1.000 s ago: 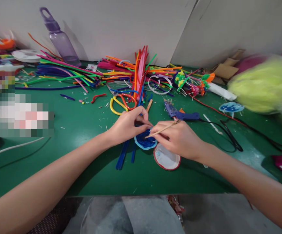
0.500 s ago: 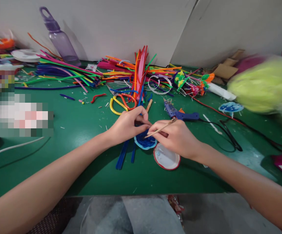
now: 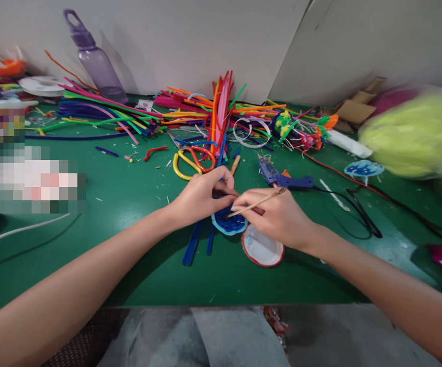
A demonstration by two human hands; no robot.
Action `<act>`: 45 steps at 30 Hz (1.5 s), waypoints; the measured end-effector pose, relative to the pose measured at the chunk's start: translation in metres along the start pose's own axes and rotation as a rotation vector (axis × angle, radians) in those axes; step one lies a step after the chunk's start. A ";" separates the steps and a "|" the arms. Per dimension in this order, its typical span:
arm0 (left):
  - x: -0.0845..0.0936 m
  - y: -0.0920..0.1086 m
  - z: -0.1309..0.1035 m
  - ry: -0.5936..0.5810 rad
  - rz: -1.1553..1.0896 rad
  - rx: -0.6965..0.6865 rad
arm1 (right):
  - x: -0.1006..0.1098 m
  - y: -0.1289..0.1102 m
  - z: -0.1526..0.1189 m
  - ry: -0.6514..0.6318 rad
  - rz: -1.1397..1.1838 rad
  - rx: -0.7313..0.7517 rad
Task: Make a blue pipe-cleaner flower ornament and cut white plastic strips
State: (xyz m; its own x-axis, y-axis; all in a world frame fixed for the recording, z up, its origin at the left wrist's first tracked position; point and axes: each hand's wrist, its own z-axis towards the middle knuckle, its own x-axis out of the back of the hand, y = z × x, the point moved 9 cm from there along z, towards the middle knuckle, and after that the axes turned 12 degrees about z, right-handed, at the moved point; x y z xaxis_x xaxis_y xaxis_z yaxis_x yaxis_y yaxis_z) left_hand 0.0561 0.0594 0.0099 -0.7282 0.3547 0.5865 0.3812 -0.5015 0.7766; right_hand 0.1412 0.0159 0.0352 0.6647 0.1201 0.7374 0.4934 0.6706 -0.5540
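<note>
My right hand (image 3: 272, 211) pinches a thin wooden stick (image 3: 255, 203), whose tip points down onto a dark blue round piece with a light blue edge (image 3: 229, 224). My left hand (image 3: 201, 199) is at the upper left side of that piece, fingers bent and closed; what they grip is hidden. Just below my right hand lies a white disc with a red rim (image 3: 263, 247). Dark blue strips (image 3: 192, 244) stick out toward the table's front edge. Scissors with yellow and orange handles (image 3: 186, 165) lie beyond my left hand.
A blue glue gun (image 3: 289, 181) with a black cable lies right of centre. Piles of coloured pipe cleaners (image 3: 110, 114) line the back, near a purple bottle (image 3: 101, 69). A yellow-green bundle (image 3: 412, 135) and a small blue-and-white piece (image 3: 364, 168) are at the right.
The stick in my right hand has tilted slightly, its upper end shifting to the right. My left hand stays in nearly the same place.
</note>
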 end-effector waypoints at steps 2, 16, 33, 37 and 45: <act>0.000 0.000 0.000 -0.001 0.001 -0.005 | 0.002 0.001 0.000 0.005 -0.018 -0.016; 0.001 -0.002 0.000 0.021 0.037 0.001 | 0.001 -0.023 -0.003 0.016 -0.345 0.383; -0.004 -0.005 0.000 0.008 -0.049 -0.056 | 0.054 0.042 -0.021 0.088 -0.174 -0.232; -0.003 -0.005 -0.001 0.011 -0.041 -0.042 | 0.043 0.047 -0.021 0.014 -0.196 -0.246; 0.000 -0.004 0.000 0.018 -0.041 -0.046 | 0.033 -0.017 0.015 -0.041 0.160 0.014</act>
State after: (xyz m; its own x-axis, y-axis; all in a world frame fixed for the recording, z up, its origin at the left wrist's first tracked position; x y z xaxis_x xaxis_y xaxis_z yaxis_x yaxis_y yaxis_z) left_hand 0.0546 0.0614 0.0070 -0.7528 0.3622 0.5497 0.3242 -0.5227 0.7885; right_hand 0.1461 0.0198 0.0743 0.7106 0.2562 0.6553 0.3747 0.6505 -0.6606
